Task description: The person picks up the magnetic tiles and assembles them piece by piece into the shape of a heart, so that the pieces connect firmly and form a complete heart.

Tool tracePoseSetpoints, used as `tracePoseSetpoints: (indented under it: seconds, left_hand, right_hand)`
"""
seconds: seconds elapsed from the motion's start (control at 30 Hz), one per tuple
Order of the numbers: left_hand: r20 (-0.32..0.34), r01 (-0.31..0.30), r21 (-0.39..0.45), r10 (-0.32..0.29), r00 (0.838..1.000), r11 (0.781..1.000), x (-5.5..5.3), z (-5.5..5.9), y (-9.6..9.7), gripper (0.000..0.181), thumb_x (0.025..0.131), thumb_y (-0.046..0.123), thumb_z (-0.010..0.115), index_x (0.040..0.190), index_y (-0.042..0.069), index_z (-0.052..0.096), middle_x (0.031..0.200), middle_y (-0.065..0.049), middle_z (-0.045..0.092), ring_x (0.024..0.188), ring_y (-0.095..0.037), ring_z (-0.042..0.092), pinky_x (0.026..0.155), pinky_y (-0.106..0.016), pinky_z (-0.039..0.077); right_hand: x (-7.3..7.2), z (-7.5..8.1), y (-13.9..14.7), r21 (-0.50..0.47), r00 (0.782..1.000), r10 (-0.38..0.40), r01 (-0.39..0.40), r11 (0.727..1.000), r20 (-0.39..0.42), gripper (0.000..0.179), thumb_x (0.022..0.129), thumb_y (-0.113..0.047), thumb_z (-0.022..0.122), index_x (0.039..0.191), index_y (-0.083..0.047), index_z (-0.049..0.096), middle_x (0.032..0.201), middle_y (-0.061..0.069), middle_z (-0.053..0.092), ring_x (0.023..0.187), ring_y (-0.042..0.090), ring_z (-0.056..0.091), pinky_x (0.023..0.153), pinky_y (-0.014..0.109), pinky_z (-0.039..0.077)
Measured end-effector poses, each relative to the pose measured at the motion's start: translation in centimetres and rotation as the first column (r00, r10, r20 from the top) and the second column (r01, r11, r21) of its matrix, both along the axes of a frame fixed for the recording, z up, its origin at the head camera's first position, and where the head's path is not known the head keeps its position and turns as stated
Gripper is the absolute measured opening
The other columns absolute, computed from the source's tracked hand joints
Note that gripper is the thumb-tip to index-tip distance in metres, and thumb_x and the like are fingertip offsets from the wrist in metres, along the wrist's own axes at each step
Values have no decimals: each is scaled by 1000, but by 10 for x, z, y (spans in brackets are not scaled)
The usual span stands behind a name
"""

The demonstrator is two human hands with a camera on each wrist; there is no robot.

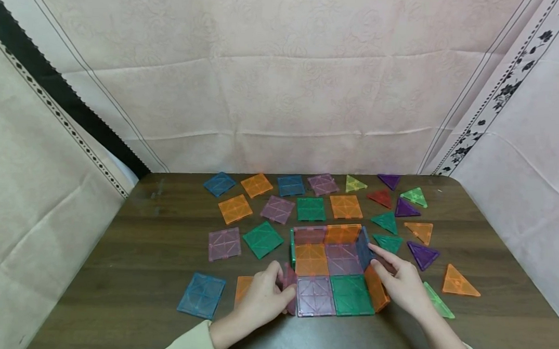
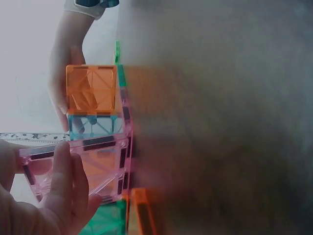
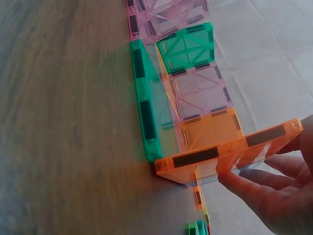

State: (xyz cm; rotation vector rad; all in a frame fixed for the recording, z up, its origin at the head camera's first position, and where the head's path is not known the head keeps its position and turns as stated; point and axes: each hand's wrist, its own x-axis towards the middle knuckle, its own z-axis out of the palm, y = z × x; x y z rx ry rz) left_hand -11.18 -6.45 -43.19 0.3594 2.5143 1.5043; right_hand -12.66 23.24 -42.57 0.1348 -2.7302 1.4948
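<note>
A box [image 1: 336,265] of clear tiles sits on the table [image 1: 154,252] between the two hands, its low walls rising behind and at either side, its open side facing the person. The floor is two tiles by two, so neither axis is longer. The hands are apart. The left hand [image 1: 262,294] pinches a pink tile [image 2: 102,166] at the box's near left corner; that tile stands on edge, its faces turned left and right, its bottom edge running away from the person. The right hand [image 1: 403,284] has its fingers extended against the outside of the right wall, touching it near where the far blue tile [image 1: 363,246] meets the near orange tile [image 1: 377,290]. This wall also runs from near to far, roughly in line with the pink one across the floor. A green tile [image 1: 351,296] lies flat just left of the orange wall tile. Near the left hand, on its outer side, lie an orange square [image 1: 243,287], partly hidden, and a blue square [image 1: 201,296]; just right of the right hand is a lime triangle [image 1: 439,301], with an orange triangle [image 1: 459,282] farther out.
</note>
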Motion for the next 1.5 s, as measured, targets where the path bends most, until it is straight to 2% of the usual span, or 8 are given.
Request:
tracePoseSetpoints:
  seconds: [0.2, 0.33, 0.57, 0.83, 1.1, 1.2, 1.4, 1.5]
  left_hand:
    - [63, 0, 108, -7, 998, 994, 1, -3, 5, 32, 91, 32, 65, 89, 5, 49, 58, -6, 62, 47, -26, 62, 42, -27, 47]
    - [79, -10, 116, 0, 997, 993, 0, -3, 7, 35, 92, 37, 65, 91, 4, 51, 63, -8, 61, 48, -25, 61, 42, -28, 47]
    - [140, -28, 154, 6, 990, 988, -4, -7, 7, 38, 95, 39, 60, 96, 3, 49, 71, -6, 58, 51, -21, 62, 50, -33, 53]
    - [259, -42, 213, -15, 966, 976, -7, -6, 7, 33, 92, 32, 63, 94, 3, 48, 88, -10, 58, 57, -18, 64, 54, -36, 56]
    - [98, -25, 25, 23, 995, 999, -10, 1, -4, 15, 81, 11, 58, 92, 2, 52, 73, -2, 58, 59, -10, 50, 54, -25, 43]
    - [83, -34, 0, 33, 996, 999, -9, 3, -11, 17, 80, 8, 60, 94, 0, 54, 70, -1, 62, 56, -10, 49, 54, -26, 42]
    - [57, -29, -49, 31, 998, 998, -7, 7, -26, 17, 79, 5, 60, 94, 0, 53, 58, 5, 38, 50, -9, 33, 48, -22, 28]
    - [31, -17, -38, 18, 999, 999, -6, 11, -34, 22, 79, 3, 61, 99, -3, 55, 62, 4, 45, 49, -8, 35, 47, -21, 31]
  right_hand:
    - [0, 0, 0, -7, 1000, 5, -5, 1000, -2, 40, 99, -18, 55, 138, -7, 53, 94, 12, 64, 42, 6, 30, 40, 27, 32]
    - [0, -1, 0, -6, 1000, 6, -6, 1000, -7, 40, 99, -18, 56, 137, -6, 54, 96, 12, 64, 42, 6, 30, 40, 27, 32]
    - [0, -1, 0, 6, 1000, 5, -5, 1000, 4, 40, 99, -18, 55, 138, -7, 53, 72, 5, 52, 42, 6, 29, 41, 27, 32]
    - [0, 0, 0, 14, 1000, -5, 5, 1000, 0, 40, 99, -19, 55, 138, -8, 54, 91, 11, 64, 43, 7, 31, 42, 28, 33]
    - [0, 0, 1, 14, 1000, -6, 6, 1000, 3, 41, 99, -20, 55, 138, -8, 53, 106, 19, 67, 46, 8, 34, 43, 28, 34]
    - [0, -1, 1, 16, 1000, -9, 9, 1000, -5, 40, 99, -20, 55, 138, -8, 54, 120, 20, 64, 49, 9, 36, 44, 28, 34]
    - [-1, -3, 2, 12, 1000, 4, -4, 1000, -2, 42, 100, -21, 55, 139, -8, 52, 124, 22, 62, 50, 10, 38, 44, 29, 34]
    - [-1, -3, 3, 17, 1000, 9, -9, 1000, -5, 43, 100, -21, 55, 140, -7, 51, 128, 23, 59, 56, 9, 47, 44, 29, 34]
